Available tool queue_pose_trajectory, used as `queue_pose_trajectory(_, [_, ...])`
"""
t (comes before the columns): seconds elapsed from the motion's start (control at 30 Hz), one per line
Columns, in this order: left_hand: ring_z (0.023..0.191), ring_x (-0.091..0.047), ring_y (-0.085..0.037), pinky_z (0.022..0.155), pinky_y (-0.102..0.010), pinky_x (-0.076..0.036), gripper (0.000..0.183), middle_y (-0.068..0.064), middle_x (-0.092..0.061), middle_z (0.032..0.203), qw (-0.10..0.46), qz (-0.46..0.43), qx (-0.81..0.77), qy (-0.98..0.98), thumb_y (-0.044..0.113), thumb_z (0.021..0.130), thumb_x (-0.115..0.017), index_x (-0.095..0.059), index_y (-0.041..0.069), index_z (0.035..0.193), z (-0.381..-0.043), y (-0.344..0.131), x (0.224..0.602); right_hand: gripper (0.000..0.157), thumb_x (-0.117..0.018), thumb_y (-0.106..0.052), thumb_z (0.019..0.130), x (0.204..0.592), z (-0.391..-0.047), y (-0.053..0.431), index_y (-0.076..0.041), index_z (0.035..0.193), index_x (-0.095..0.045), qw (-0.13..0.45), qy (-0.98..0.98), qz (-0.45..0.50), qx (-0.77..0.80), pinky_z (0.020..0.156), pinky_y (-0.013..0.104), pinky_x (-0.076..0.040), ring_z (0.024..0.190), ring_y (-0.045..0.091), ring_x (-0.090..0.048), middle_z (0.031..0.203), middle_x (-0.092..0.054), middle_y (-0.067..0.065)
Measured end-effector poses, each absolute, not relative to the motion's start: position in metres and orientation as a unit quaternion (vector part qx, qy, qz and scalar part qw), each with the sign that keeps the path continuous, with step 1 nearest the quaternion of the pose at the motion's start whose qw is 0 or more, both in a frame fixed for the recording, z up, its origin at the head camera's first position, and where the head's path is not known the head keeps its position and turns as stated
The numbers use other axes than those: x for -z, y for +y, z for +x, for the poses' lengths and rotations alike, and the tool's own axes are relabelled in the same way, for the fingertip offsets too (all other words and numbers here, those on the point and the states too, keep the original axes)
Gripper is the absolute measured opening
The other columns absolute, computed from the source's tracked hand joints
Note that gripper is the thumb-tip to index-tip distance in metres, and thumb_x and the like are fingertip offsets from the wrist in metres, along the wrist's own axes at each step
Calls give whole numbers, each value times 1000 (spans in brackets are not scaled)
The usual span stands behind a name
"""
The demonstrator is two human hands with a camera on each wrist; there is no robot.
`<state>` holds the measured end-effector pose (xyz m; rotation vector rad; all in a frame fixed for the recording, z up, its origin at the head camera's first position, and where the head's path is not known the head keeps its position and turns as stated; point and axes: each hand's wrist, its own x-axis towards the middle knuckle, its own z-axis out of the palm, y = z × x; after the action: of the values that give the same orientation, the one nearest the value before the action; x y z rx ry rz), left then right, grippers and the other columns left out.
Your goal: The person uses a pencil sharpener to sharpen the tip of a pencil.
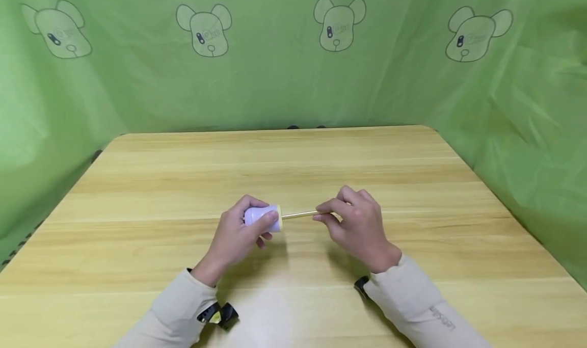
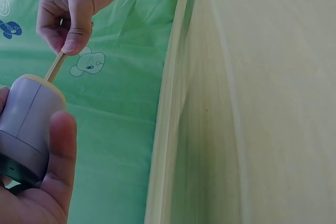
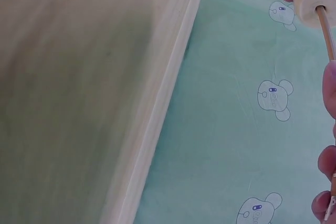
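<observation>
My left hand [image 1: 231, 238] grips a small lavender pencil sharpener [image 1: 255, 214] with a pale yellow end, its thumb laid along the side. The sharpener is held sideways above the table, with its yellow end toward the right. A thin golden-tan pencil [image 1: 298, 215] goes into the round hole in that end, as the right wrist view shows. The right hand [image 1: 359, 228] pinches the pencil between thumb and fingers, a short way out from the hole. In the left wrist view the sharpener [image 2: 32, 116] has a dark base. The pencil's inner tip is hidden.
Both hands are over a light wood-grain table [image 1: 183, 175]. Green curtains [image 1: 275, 88] printed with bear heads hang behind it and along its sides. Black straps with small devices [image 1: 220, 315] show at the cuffs of the pale sleeves [image 1: 169, 307].
</observation>
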<state>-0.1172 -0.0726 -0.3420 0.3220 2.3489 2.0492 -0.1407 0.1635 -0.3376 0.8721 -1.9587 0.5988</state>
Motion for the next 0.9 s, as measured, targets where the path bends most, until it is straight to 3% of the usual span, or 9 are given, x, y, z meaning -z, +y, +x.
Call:
queue_pose_trajectory(0.4, [70, -65, -36, 55, -41, -57, 29, -19, -63, 90, 17, 101, -658, 746, 14, 89, -71, -58, -2, 110, -117, -74, 342, 20, -88, -17, 64, 338, -142, 166, -15, 67, -69, 445, -786, 376, -206, 37, 15, -22, 38, 6, -37, 61, -48, -8])
queue_pose_trajectory(0.67, [70, -64, -35, 57, -45, -57, 30, -18, -62, 92, 15, 110, -633, 766, 15, 85, -75, -59, 0, 106, -115, -75, 343, 26, -88, -14, 64, 335, -138, 169, -17, 62, -62, 388, -816, 375, -208, 37, 12, -15, 39, 0, -33, 60, -45, -8])
queue_pose_trajectory(0.9, [62, -62, -24, 55, -42, -57, 30, -16, -62, 92, 1, 109, -615, 781, 15, 83, -78, -61, 3, 105, -115, -75, 343, 30, -88, -12, 67, 334, -138, 171, -19, 61, -59, 322, -843, 367, -228, 37, 12, -18, 44, -3, -37, 61, -46, -13])
